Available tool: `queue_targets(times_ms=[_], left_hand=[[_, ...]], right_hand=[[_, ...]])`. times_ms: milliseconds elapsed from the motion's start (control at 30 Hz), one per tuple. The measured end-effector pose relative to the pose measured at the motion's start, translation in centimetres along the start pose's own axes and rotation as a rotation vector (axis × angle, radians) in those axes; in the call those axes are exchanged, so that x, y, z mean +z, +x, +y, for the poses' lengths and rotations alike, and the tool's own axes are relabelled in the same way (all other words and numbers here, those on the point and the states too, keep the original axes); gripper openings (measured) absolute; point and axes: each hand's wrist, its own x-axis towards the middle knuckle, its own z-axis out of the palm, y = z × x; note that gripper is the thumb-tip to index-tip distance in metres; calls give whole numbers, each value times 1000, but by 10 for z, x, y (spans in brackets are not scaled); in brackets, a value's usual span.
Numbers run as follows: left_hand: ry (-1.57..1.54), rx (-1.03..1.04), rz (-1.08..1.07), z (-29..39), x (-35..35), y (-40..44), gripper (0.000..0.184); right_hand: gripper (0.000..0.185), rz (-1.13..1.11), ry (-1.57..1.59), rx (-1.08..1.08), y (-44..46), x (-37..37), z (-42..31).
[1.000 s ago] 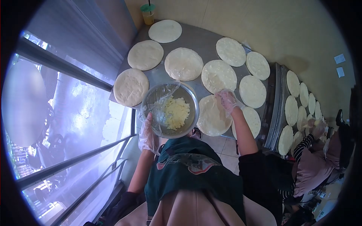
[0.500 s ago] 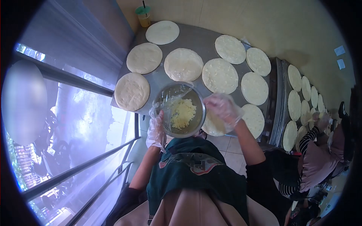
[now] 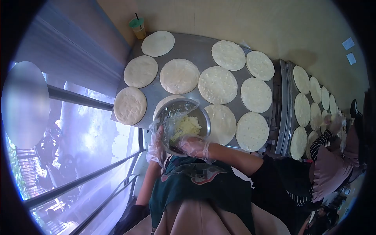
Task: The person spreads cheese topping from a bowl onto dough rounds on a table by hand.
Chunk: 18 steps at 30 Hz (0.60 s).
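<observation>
A metal bowl (image 3: 206, 117) with clear plastic film over its left side holds a pale yellow crumbly mix (image 3: 188, 127). My left hand (image 3: 157, 145), in a clear plastic glove, grips the bowl's left rim. Inside the bowl at its lower edge is my gloved right hand (image 3: 192, 147); its fingertips are hidden, so what they hold cannot be made out. Flat round doughs lie around the bowl on the metal table (image 3: 192, 43). One dough (image 3: 221, 124) sits just right of the bowl, and another (image 3: 168, 102) is partly covered by it.
A cup with a green lid (image 3: 137, 26) stands at the table's back left corner. At the right, a second table (image 3: 288, 117) bears several more doughs, and a person in striped sleeves (image 3: 323, 143) works there. A railing and window are on the left.
My right hand has moved from the dough right of the bowl, leftward and down into the bowl. My left hand still holds the bowl. The view has shifted slightly.
</observation>
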Motion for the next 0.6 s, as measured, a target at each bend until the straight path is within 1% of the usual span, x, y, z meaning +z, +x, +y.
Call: queue_targets(times_ms=[67, 100, 133, 167, 200, 267, 300, 333, 367, 400, 467, 500, 567, 600], left_hand=[[38, -6, 33, -3, 4, -3, 48], [-2, 12, -17, -10, 0, 0, 48], [-41, 29, -68, -14, -1, 1, 48], [-41, 33, -62, -14, 2, -2, 48], [-66, 10, -44, -13, 6, -6, 47], [-92, -12, -21, -16, 11, -10, 47], [-80, 19, -20, -19, 12, -11, 46], [-68, 48, -20, -23, 14, -11, 46], [-69, 52, -20, -26, 17, -10, 46], [-102, 39, -23, -30, 20, -10, 47], [-131, 22, -22, -34, 23, -13, 47], [-119, 14, -32, -34, 25, -15, 48], [-111, 4, -34, -36, 28, -16, 48], [-74, 23, -20, -39, 28, -14, 49]], right_hand=[[30, 90, -372, -66, -6, 15, 12], [30, 89, -374, -73, -13, 17, 19], [29, 142, -453, -147, -23, 18, 27], [28, 194, -530, -222, -31, 14, 26], [28, 191, -527, -229, -36, 10, 26], [29, 24, -444, -201, -44, -2, 24], [29, 22, -443, -205, -48, -4, 21], [28, -31, -470, -173, -52, -6, 18], [28, -81, -499, -139, -55, -11, 14], [28, -80, -501, -142, -58, -17, 9], [26, -29, -169, -108, -62, -28, -1], [26, -30, -168, -110, -64, -34, -1], [25, 53, 484, 23, -68, -41, 0], [25, 47, 483, 21, -71, -44, 0]])
